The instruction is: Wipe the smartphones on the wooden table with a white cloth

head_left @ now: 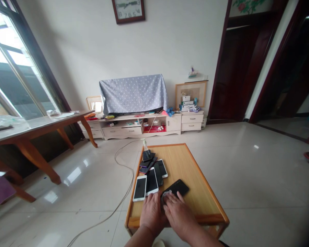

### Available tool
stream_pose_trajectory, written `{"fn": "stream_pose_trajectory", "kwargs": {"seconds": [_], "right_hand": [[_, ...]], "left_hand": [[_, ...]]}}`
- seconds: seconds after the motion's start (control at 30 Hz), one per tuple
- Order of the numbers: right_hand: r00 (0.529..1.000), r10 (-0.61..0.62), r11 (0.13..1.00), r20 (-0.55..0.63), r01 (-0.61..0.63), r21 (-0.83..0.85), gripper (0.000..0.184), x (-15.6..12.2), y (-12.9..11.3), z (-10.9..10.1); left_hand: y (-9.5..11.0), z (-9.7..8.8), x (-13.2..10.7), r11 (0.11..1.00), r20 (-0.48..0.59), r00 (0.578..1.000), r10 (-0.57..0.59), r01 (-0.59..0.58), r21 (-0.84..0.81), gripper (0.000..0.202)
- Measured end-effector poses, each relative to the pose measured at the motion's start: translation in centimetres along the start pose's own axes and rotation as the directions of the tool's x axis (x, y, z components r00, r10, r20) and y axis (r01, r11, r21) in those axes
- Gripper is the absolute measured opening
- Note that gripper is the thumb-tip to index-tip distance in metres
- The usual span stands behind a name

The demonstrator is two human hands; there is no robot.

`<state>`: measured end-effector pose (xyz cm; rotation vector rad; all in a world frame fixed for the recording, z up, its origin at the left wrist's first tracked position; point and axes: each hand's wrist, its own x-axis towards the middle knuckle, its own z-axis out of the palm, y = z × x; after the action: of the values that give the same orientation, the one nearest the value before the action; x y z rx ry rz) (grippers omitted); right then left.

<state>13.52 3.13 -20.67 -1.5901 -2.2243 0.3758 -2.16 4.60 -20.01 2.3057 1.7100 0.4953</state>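
A black smartphone (179,187) lies back side up, slanting, near the front of the small wooden table (189,168). My left hand (151,211) is closed at the phone's near left end, with its fingertips partly hidden. Under the fingers of my right hand (179,214) is a crumpled whitish wipe (166,196), pressed against the phone's near part. The right thumb stands a little apart, over the phone. Just left of my hands lie a white-framed phone (140,188) and another white phone (152,181), both with dark screens.
Several more phones (148,164) overlap along the table's left side, with a pump bottle (144,144) at the far left corner. A cable (130,168) runs across the tiled floor. A low white cabinet (123,131) lines the wall; a larger table (41,127) stands left.
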Motion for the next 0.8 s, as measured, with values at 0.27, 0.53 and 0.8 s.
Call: {"fn": "stream_pose_trajectory", "kwargs": {"seconds": [0.27, 0.53, 0.8], "right_hand": [[0.990, 0.134, 0.986, -0.044, -0.138, -0.090, 0.054, 1.7, 2.6, -0.8], [0.997, 0.066, 0.994, -0.048, -0.070, -0.080, 0.047, 2.8, 2.2, -0.2], [0.982, 0.168, 0.977, -0.092, -0.178, -0.121, 0.056, 1.8, 3.3, -0.5]], "left_hand": [[-0.1, 0.0, -0.1, 1.000, -0.047, 0.999, 0.006, -0.007, -0.024, 0.055], [-0.1, 0.2, 0.1, 0.999, -0.037, 0.999, -0.005, 0.003, -0.036, 0.057], [0.1, 0.4, 0.2, 1.000, -0.068, 0.998, -0.003, 0.002, -0.019, 0.055]]}}
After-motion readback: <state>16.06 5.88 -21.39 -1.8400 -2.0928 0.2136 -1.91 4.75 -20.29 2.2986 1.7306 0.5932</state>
